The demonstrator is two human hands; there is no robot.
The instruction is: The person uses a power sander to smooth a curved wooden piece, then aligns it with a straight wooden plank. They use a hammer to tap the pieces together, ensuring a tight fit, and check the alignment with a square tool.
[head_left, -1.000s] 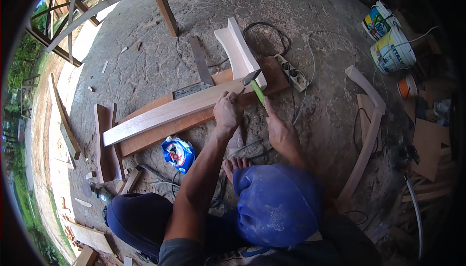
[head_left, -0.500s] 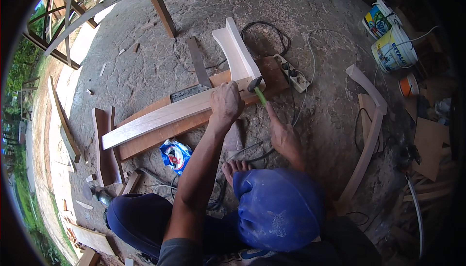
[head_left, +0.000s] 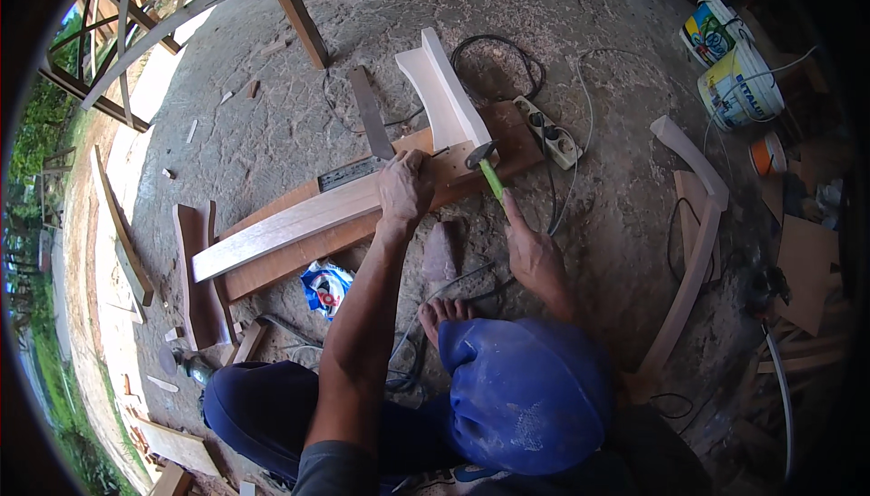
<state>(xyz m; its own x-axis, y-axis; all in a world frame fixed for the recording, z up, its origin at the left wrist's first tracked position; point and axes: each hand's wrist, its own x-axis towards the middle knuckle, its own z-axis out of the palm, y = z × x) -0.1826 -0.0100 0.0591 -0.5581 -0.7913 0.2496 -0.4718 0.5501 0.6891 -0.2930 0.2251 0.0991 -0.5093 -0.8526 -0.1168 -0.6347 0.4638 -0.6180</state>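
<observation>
My left hand [head_left: 405, 188] is closed over the long pale wooden beam [head_left: 290, 235]. A thin dark nail [head_left: 440, 151] sticks out from its fingertips toward the right. My right hand [head_left: 536, 256] grips a hammer [head_left: 490, 176] by its green handle. The hammer's dark head is at the beam's right end, beside the foot of a pale curved wooden piece [head_left: 439, 88]. That piece extends away from me, meeting the beam at its right end. Underneath the beam lies a wide reddish-brown board [head_left: 304, 256].
A hand saw blade [head_left: 370, 111] lies beyond the beam. A power strip [head_left: 555, 138] with black cables is at the right. Near me are a blue-and-white packet [head_left: 326, 288] and a curved wooden piece [head_left: 192, 274]. A bent wooden frame [head_left: 684, 288] and buckets [head_left: 739, 88] stand farther right.
My left hand has moved left along the beam, away from the hammer's head, and the nail now shows at its fingertips. The hammer stays near the joint, slightly shifted.
</observation>
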